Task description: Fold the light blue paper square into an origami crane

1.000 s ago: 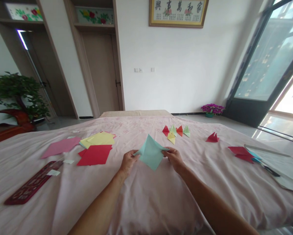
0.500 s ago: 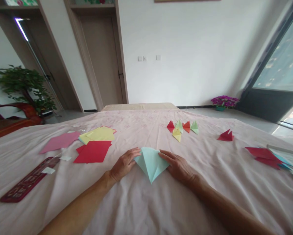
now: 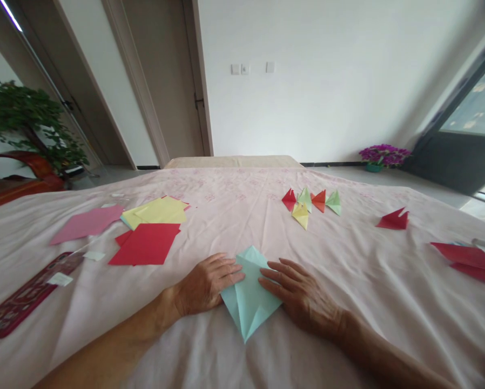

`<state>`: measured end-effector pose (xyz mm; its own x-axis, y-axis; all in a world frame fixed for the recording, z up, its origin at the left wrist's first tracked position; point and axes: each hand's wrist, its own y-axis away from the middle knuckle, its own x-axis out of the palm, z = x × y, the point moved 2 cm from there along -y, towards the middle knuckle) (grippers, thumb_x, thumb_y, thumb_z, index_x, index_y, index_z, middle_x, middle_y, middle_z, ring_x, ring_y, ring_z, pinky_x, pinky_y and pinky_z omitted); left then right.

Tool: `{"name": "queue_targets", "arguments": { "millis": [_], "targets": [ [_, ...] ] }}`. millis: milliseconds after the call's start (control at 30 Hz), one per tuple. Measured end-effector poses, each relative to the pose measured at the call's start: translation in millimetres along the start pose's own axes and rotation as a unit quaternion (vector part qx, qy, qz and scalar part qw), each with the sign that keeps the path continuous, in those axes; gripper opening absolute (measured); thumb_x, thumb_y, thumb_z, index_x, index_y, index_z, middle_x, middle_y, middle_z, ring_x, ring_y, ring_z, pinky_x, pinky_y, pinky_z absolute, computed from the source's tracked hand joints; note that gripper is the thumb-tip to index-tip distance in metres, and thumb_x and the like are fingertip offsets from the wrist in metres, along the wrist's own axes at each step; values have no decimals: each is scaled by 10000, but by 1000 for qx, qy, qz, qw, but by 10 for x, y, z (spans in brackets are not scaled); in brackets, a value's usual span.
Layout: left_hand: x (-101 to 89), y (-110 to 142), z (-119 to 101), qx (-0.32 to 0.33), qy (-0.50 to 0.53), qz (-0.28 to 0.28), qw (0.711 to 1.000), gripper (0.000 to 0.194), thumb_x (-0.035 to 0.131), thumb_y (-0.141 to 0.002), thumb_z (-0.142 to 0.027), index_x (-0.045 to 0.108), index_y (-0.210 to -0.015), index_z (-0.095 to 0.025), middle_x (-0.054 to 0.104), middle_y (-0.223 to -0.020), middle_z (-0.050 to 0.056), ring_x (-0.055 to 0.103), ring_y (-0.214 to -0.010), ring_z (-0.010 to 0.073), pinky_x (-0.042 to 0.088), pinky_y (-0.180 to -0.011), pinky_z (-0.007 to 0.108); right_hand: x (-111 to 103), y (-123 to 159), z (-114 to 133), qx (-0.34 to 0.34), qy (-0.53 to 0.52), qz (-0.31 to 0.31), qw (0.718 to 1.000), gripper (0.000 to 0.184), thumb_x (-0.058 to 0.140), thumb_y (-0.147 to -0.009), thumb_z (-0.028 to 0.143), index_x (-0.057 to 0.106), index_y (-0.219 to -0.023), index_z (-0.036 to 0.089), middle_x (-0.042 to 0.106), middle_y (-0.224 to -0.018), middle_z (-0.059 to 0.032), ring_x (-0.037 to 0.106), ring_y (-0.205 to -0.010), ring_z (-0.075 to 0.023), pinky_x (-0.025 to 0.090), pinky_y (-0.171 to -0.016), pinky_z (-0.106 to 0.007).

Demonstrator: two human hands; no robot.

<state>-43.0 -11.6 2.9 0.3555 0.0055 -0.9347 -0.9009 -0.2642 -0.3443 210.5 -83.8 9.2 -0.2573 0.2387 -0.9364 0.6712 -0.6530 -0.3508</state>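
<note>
A pale blue sheet of folding paper (image 3: 251, 294), creased into a diamond with one corner toward me, lies on the cloth between my hands. My left hand (image 3: 210, 282) rests palm down on its left edge, fingers extended side by side; the thumb is hidden. On the right edge lies my right hand (image 3: 298, 289), its fingers stretched and slightly spread over the paper. Beyond it stand several small folded paper shapes, among them a yellow one (image 3: 301, 215) and an orange-red one (image 3: 318, 200). A separate red folded piece (image 3: 393, 219) sits farther right.
To the left lie red paper sheets (image 3: 146, 246), yellow sheets (image 3: 156, 213), a pink sheet (image 3: 86, 222) and a dark red decorated strip (image 3: 24, 297). More red paper (image 3: 469, 260) is at the right. A wrinkled pink cloth (image 3: 226, 210) covers the table.
The blue paper has gone from a triangle-like outline to a fuller diamond, its top corner now showing. Both hands have moved over its edges, and the camera has tilted down.
</note>
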Motion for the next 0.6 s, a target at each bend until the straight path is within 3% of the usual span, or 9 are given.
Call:
{"name": "queue_targets", "arguments": {
  "millis": [133,233,367,600],
  "targets": [
    [-33,15,-41,-14,-6,0,1000,458,516,-899,-280,482,-1351,-215,601,-1292,136,518,-1237,278,351,-1079,525,10,21,-46,5,-20,12,1000,395,455,-944,169,526,-1320,267,612,-1293,-60,536,-1221,-225,410,-1054,-482],
    [-21,-95,-21,-21,-39,-21,999,449,482,-906,-192,474,-1355,-203,595,-1296,129,480,-1274,274,331,-1097,529,42,-22,-248,19,-7,-5,1000,436,462,-928,141,513,-1337,284,601,-1309,-49,516,-1243,-240,407,-1049,-500],
    [58,-290,32,-49,-99,-60,992,408,437,-913,-104,522,-1299,-203,576,-1311,114,444,-1299,274,374,-1072,496,84,-90,-486,90,36,-38,995,515,444,-874,60,523,-1338,270,580,-1332,-61,471,-1278,-263,398,-1042,-509],
    [72,-210,-13,-73,-91,-48,992,343,451,-923,-105,557,-1233,-204,652,-1084,79,608,-987,202,497,-872,366,45,-60,-313,55,-3,-13,998,446,458,-900,117,538,-1320,244,632,-1253,-69,555,-1166,-237,464,-990,-442]
  ]
}}
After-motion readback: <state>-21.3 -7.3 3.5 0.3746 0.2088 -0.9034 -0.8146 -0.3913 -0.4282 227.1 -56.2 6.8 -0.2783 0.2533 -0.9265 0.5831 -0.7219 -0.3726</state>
